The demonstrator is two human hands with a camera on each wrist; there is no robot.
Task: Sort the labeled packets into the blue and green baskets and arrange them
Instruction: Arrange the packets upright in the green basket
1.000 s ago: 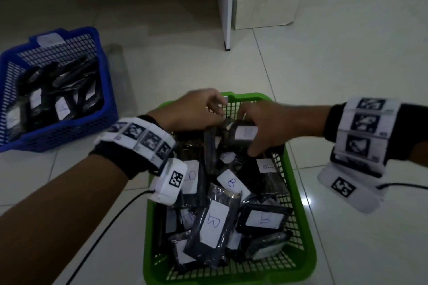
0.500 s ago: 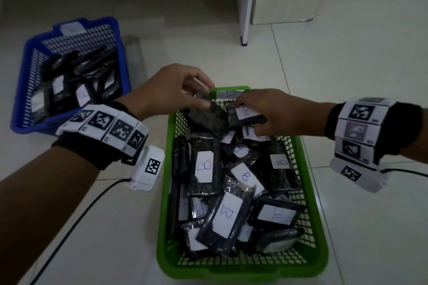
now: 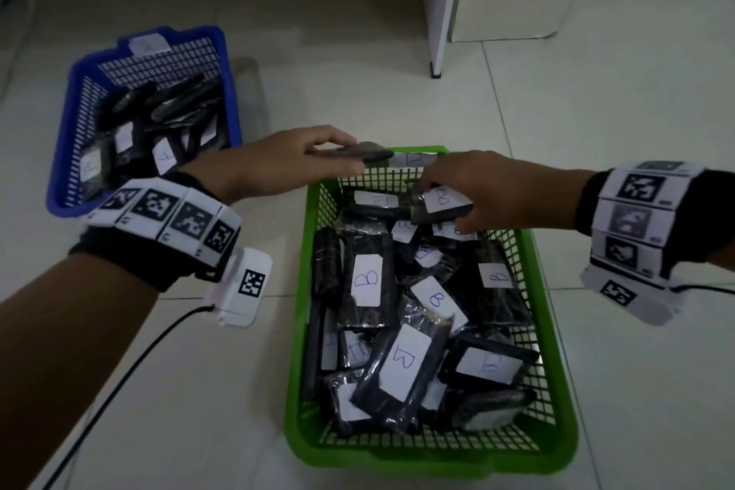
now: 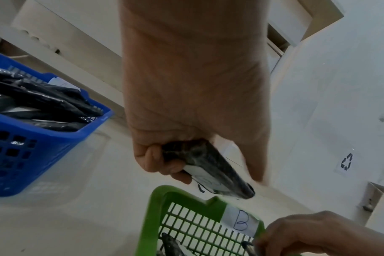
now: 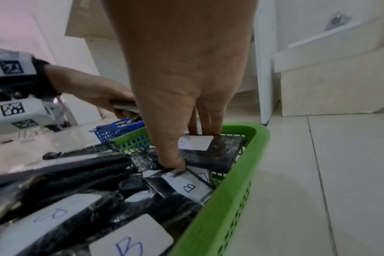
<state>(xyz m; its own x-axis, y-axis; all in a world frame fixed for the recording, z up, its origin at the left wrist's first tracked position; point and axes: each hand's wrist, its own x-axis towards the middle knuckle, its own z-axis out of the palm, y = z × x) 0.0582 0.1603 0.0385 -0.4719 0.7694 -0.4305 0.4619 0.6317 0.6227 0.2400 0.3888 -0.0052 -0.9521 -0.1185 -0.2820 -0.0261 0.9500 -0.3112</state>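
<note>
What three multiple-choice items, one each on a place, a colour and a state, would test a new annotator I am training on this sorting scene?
1. Where is the packet that the left hand holds?
A. above the green basket's far-left corner
B. inside the blue basket
C. flat on the floor

2. What colour is the basket whose rim tag reads B?
A. blue
B. red
C. green

3. What is the right hand doing?
A. hanging idle
B. gripping a B packet
C. lifting the basket

Answers: 1 A, the held packet hangs over the green basket corner. 2 C, the B tag sits on green plastic. 3 B, thumb and fingers clasp the B packet.
</note>
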